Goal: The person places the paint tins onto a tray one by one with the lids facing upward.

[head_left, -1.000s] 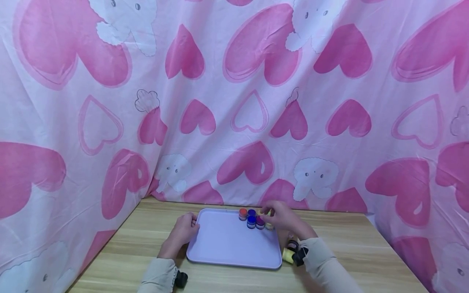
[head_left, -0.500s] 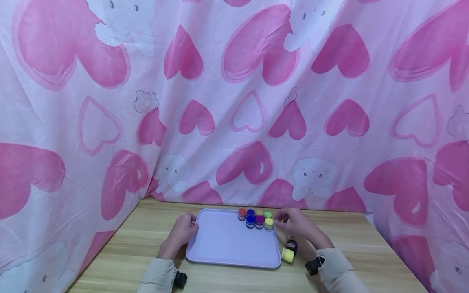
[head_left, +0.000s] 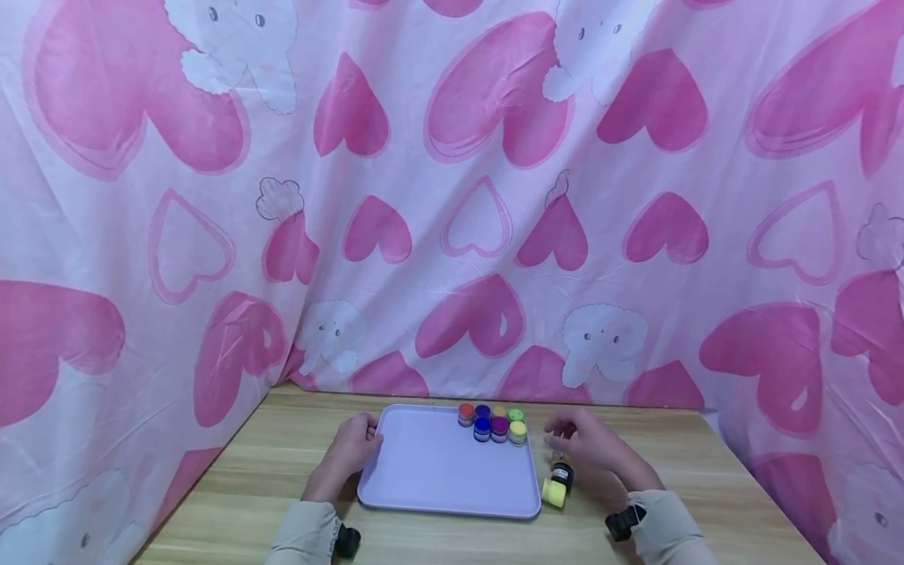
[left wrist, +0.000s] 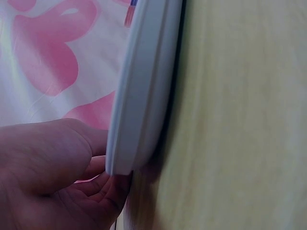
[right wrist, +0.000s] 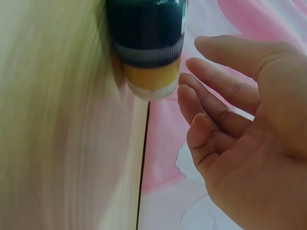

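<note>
A lilac tray (head_left: 438,479) lies on the wooden table (head_left: 713,486). Several small paint jars (head_left: 494,422) stand clustered at its far right corner: red, blue, purple, green and yellow lids. My left hand (head_left: 366,433) grips the tray's left rim (left wrist: 139,96), thumb over it and fingers (left wrist: 103,189) under it. My right hand (head_left: 565,436) hovers just right of the tray, fingers (right wrist: 216,96) relaxed and holding nothing. Beside it a dark-lidded jar (head_left: 563,473) stands on the table, seen close up as the jar (right wrist: 147,52) in the right wrist view. A yellow jar (head_left: 554,493) lies next to it.
A pink heart-print curtain (head_left: 452,196) hangs around the table's back and both sides. Bare wood shows to the right of the hand and in front of the tray.
My right hand has drawn back from the jars on the tray, rightwards and towards me, uncovering the green and yellow jars. The left hand and tray have not moved.
</note>
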Available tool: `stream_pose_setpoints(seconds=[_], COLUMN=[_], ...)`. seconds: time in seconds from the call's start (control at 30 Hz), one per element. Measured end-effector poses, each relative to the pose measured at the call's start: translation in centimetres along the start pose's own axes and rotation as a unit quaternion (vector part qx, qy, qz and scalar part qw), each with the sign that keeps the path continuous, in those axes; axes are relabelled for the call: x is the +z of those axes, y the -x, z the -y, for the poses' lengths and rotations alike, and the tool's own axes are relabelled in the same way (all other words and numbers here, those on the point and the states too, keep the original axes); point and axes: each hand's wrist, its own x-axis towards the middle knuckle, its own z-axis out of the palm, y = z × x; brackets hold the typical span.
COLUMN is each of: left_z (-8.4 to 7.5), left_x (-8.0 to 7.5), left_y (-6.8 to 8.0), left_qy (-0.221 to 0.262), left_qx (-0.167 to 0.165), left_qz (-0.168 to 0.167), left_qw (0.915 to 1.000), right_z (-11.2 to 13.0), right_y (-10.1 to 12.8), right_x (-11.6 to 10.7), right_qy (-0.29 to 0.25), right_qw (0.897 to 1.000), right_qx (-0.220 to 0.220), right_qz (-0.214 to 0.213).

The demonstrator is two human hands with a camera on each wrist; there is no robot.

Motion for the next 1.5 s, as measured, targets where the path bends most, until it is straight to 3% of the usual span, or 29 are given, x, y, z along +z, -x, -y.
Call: stream_pose_setpoints(seconds=[0.4,0.83,1.1,1.5], left_z=[0.4,-0.3,-0.4,-0.1], left_x=[0.0,0.1,-0.3,-1.2], left_y=[0.1,-0.3,-0.1,-0.1], left_qy=[-0.005,-0.010,-0.020,-0.034], left_qx=[0.040,0.020,0.021,0.056], left_qz=[-0.023,-0.009,-0.009,-0.001], left_qw=[0.9989,0.9997,0.9995,0.9978], right_z=[-1.2,-1.8,-2.2,-1.7], right_y=[1.0,1.9,1.7,1.5], right_x=[0.1,-0.2,0.2,0.4], right_qy=[-0.016,-0.026,-0.022,-0.015], right_qw=[0.999,0.997,0.997,0.997], right_qx=[0.019,0.056,0.042,0.058], right_qz=[0.025,0.041,0.054,0.046])
